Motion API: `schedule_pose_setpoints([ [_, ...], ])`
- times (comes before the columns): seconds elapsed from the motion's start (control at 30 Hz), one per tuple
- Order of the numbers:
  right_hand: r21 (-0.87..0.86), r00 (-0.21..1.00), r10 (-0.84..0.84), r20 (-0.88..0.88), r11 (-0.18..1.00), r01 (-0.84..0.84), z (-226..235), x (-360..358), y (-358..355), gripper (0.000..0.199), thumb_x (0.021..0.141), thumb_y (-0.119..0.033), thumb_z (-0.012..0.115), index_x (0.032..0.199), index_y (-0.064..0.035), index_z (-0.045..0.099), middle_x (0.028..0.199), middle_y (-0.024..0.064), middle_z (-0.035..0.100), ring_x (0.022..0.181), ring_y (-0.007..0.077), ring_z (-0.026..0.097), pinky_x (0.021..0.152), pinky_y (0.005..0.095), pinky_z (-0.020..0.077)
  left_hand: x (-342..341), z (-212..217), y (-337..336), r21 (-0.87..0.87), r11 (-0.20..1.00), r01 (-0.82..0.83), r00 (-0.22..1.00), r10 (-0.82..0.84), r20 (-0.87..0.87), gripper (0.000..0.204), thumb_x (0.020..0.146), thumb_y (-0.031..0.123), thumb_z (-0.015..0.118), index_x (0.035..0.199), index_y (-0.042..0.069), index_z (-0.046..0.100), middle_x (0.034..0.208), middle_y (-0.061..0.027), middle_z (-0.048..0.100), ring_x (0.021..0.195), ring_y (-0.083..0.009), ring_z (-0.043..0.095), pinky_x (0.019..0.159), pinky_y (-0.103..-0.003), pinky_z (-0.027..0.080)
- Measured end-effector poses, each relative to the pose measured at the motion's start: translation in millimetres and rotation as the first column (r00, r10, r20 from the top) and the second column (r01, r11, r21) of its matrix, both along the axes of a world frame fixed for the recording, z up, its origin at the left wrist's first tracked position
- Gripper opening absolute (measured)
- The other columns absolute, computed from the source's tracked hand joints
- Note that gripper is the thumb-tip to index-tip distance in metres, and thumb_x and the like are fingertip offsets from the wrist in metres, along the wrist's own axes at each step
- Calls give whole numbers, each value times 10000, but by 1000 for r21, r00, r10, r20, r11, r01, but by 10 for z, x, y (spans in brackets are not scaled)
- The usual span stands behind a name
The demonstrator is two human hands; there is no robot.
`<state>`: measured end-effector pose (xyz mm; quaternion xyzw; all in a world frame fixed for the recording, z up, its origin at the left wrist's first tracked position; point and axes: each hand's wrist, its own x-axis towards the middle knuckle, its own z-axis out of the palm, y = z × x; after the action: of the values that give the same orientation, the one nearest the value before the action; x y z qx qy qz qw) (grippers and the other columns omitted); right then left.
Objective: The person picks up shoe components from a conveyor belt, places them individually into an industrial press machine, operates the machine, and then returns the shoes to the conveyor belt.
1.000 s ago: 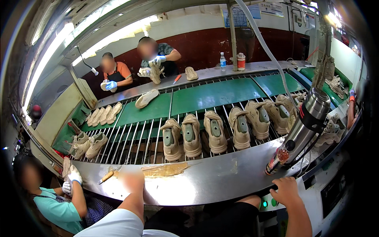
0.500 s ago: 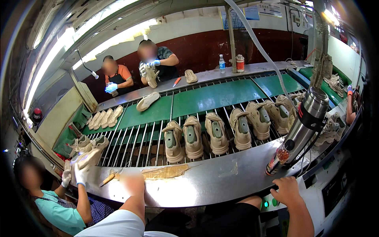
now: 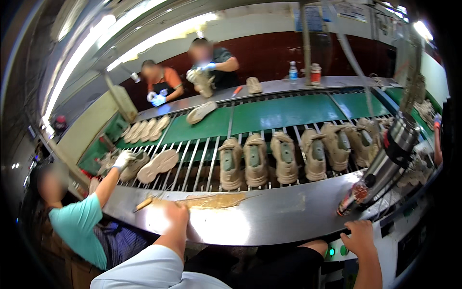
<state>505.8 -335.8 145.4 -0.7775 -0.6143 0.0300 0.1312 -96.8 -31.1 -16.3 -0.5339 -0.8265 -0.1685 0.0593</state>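
L hand (image 3: 174, 214) flat on steel bench (image 3: 269, 221) by glue smear (image 3: 216, 200), R hand (image 3: 358, 238) curled on bench edge, holding nothing

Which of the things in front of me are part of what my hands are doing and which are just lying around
In hand:
left hand on the steel bench
glue smear
right hand below the hanging tool

Lying about:
tan shoes on the rack
loose sole
water bottle
red can

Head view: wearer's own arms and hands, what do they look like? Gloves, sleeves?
Both hands are bare, no gloves. The left hand comes off a bare forearm with a light grey-blue short sleeve above it. The right hand also sits on a bare forearm; no sleeve, watch or ring shows on that side.
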Motion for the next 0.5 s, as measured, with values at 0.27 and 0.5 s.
schedule_pose_setpoints([
  [0.27,76,991,-77,-109,993,86,46,-58,35,297,629,-90,713,914,-44,642,774,77,616,801,296,576,765,417,427,-687,460,765,-357,931,72,968,-151,-199,363,816,309,586,1053,37,549,1004,-182,625,931,-359,626,793,-472,498],
  [0.5,45,955,-290,-58,955,293,-92,-84,112,262,617,-16,690,864,-49,612,752,89,596,777,295,576,726,418,435,-1208,931,1435,-200,980,-17,890,-76,-449,670,703,190,685,1326,119,450,1249,-118,501,1156,-296,496,899,-445,427],
])
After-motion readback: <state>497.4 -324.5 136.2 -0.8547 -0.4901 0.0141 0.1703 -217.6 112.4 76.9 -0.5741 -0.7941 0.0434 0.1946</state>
